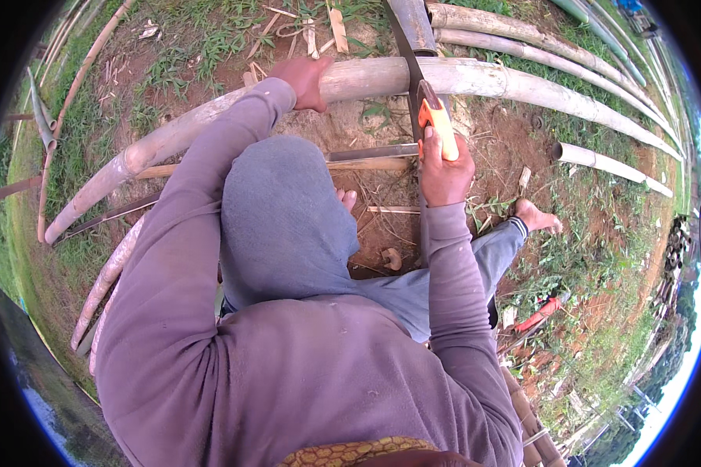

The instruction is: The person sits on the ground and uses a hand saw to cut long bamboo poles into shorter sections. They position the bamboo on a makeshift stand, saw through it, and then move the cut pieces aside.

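Note:
A long pale bamboo pole (514, 84) lies across the ground in front of me. My left hand (307, 78) presses down on top of it, left of the cut. My right hand (442, 173) grips the orange handle of a hand saw (435, 121); its dark blade (403, 47) crosses the pole at a slant, just right of my left hand. My purple sleeves and grey hood fill the middle of the view. My bare foot (536, 218) rests on the dirt to the right.
More bamboo poles (522, 35) lie beyond the one under the saw, and a cut one (607, 163) at the right. A machete-like blade (370, 152) and split strips lie under the pole. Grass, dirt and wood chips surround me. Thin poles (101, 280) lie at left.

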The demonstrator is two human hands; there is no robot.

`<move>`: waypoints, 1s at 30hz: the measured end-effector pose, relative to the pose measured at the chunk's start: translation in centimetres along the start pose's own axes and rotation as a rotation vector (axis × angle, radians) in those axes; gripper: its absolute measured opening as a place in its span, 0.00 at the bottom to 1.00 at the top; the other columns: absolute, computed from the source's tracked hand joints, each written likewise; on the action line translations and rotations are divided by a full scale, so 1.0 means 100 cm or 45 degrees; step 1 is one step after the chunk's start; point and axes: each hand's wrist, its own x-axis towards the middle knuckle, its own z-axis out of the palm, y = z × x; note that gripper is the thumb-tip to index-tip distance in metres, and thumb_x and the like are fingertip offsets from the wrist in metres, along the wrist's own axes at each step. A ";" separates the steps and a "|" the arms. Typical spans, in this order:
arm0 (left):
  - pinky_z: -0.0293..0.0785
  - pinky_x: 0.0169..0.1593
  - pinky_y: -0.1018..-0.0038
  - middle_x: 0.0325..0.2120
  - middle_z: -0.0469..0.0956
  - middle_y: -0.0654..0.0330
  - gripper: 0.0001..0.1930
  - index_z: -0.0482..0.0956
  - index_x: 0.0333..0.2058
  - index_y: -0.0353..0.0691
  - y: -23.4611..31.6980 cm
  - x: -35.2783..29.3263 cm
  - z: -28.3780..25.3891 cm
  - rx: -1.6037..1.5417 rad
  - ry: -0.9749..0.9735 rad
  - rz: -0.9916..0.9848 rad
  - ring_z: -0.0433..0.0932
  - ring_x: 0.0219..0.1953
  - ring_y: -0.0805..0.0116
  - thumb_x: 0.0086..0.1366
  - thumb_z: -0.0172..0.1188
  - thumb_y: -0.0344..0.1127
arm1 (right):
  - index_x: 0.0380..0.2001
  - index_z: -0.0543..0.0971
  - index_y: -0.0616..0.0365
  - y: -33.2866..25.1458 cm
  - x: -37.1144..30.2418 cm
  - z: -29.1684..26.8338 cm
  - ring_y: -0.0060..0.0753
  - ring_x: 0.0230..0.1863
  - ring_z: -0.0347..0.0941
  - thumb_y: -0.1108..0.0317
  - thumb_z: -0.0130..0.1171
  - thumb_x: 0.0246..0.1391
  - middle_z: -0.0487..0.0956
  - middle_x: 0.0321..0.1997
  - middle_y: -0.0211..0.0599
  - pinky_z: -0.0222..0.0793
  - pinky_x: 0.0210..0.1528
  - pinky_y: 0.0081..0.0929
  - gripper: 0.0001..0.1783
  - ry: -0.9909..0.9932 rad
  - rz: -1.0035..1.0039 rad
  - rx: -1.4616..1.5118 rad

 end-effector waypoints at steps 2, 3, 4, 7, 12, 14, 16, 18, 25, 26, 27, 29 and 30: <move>0.81 0.55 0.50 0.49 0.85 0.46 0.46 0.71 0.65 0.45 -0.008 0.008 -0.007 0.006 0.026 -0.011 0.85 0.51 0.42 0.48 0.79 0.51 | 0.42 0.82 0.65 -0.009 -0.029 -0.025 0.15 0.31 0.75 0.70 0.69 0.66 0.83 0.29 0.32 0.72 0.34 0.22 0.09 -0.012 -0.019 -0.054; 0.81 0.54 0.50 0.47 0.86 0.46 0.47 0.70 0.66 0.45 -0.009 0.009 -0.014 -0.006 -0.016 -0.025 0.85 0.50 0.42 0.47 0.79 0.49 | 0.42 0.82 0.66 -0.018 -0.058 -0.051 0.15 0.31 0.76 0.71 0.68 0.67 0.84 0.30 0.32 0.73 0.34 0.21 0.08 -0.015 -0.009 -0.101; 0.81 0.54 0.51 0.46 0.86 0.46 0.48 0.69 0.67 0.45 -0.004 0.004 -0.006 -0.031 -0.086 -0.027 0.85 0.49 0.42 0.46 0.78 0.48 | 0.43 0.83 0.65 -0.026 -0.085 -0.072 0.19 0.30 0.79 0.71 0.67 0.66 0.84 0.29 0.34 0.73 0.34 0.22 0.08 -0.012 0.061 -0.066; 0.80 0.55 0.51 0.47 0.85 0.46 0.51 0.67 0.70 0.45 -0.010 0.008 0.004 -0.051 -0.003 0.010 0.84 0.50 0.42 0.46 0.78 0.48 | 0.40 0.82 0.64 -0.014 -0.111 -0.100 0.28 0.27 0.82 0.69 0.69 0.64 0.84 0.27 0.39 0.75 0.33 0.27 0.09 -0.022 -0.100 -0.248; 0.80 0.55 0.51 0.49 0.85 0.45 0.52 0.68 0.70 0.45 0.005 0.015 -0.005 -0.019 -0.040 0.003 0.84 0.52 0.42 0.45 0.79 0.49 | 0.37 0.82 0.64 -0.011 0.007 -0.011 0.29 0.25 0.81 0.65 0.71 0.65 0.83 0.25 0.39 0.75 0.30 0.30 0.12 0.045 -0.196 -0.202; 0.80 0.56 0.51 0.50 0.85 0.45 0.52 0.68 0.70 0.44 -0.006 0.013 -0.004 -0.054 -0.030 -0.009 0.84 0.52 0.42 0.44 0.79 0.49 | 0.38 0.82 0.65 -0.025 0.015 0.000 0.24 0.26 0.79 0.66 0.71 0.66 0.83 0.26 0.38 0.74 0.31 0.29 0.11 0.020 -0.157 -0.143; 0.80 0.57 0.52 0.50 0.85 0.46 0.51 0.69 0.70 0.46 -0.006 0.007 -0.001 -0.021 0.011 0.005 0.84 0.53 0.43 0.46 0.79 0.51 | 0.38 0.82 0.65 -0.016 0.002 -0.003 0.23 0.27 0.78 0.66 0.71 0.65 0.84 0.26 0.38 0.74 0.32 0.28 0.11 -0.011 -0.073 -0.080; 0.80 0.59 0.53 0.50 0.86 0.47 0.51 0.69 0.70 0.46 -0.012 0.014 -0.003 -0.024 0.015 0.001 0.84 0.53 0.44 0.47 0.80 0.52 | 0.41 0.82 0.65 -0.020 -0.038 -0.038 0.22 0.28 0.78 0.68 0.70 0.65 0.84 0.29 0.37 0.75 0.33 0.28 0.10 0.011 -0.007 -0.119; 0.80 0.56 0.52 0.48 0.85 0.43 0.51 0.69 0.68 0.43 -0.015 0.018 0.013 -0.055 0.014 0.026 0.84 0.52 0.42 0.43 0.78 0.47 | 0.36 0.81 0.64 -0.027 -0.073 -0.070 0.26 0.24 0.80 0.71 0.69 0.64 0.84 0.26 0.39 0.75 0.29 0.28 0.08 0.016 -0.343 -0.335; 0.80 0.57 0.52 0.48 0.85 0.43 0.51 0.70 0.68 0.44 -0.010 0.019 0.011 -0.066 0.011 0.031 0.84 0.52 0.42 0.44 0.78 0.47 | 0.35 0.81 0.63 -0.015 -0.044 -0.051 0.25 0.22 0.79 0.69 0.71 0.64 0.83 0.24 0.39 0.73 0.27 0.29 0.10 0.007 -0.219 -0.325; 0.80 0.57 0.52 0.49 0.85 0.43 0.51 0.70 0.68 0.44 -0.005 0.019 0.007 -0.073 0.020 0.028 0.84 0.52 0.42 0.44 0.78 0.48 | 0.35 0.81 0.63 -0.014 -0.014 -0.023 0.25 0.22 0.78 0.66 0.72 0.64 0.82 0.22 0.38 0.73 0.27 0.30 0.12 0.046 -0.262 -0.266; 0.80 0.57 0.52 0.49 0.85 0.43 0.51 0.69 0.69 0.44 -0.007 0.022 -0.001 -0.078 -0.011 0.030 0.84 0.53 0.42 0.44 0.78 0.48 | 0.35 0.81 0.63 -0.016 0.011 0.005 0.23 0.22 0.78 0.66 0.72 0.65 0.82 0.23 0.38 0.73 0.27 0.28 0.12 0.093 -0.238 -0.156; 0.80 0.57 0.53 0.50 0.85 0.43 0.51 0.69 0.69 0.44 -0.012 0.021 0.000 -0.077 -0.040 0.019 0.83 0.53 0.42 0.44 0.78 0.48 | 0.35 0.81 0.64 -0.014 0.014 0.012 0.23 0.23 0.78 0.66 0.72 0.65 0.83 0.23 0.38 0.73 0.28 0.28 0.12 0.090 -0.180 -0.087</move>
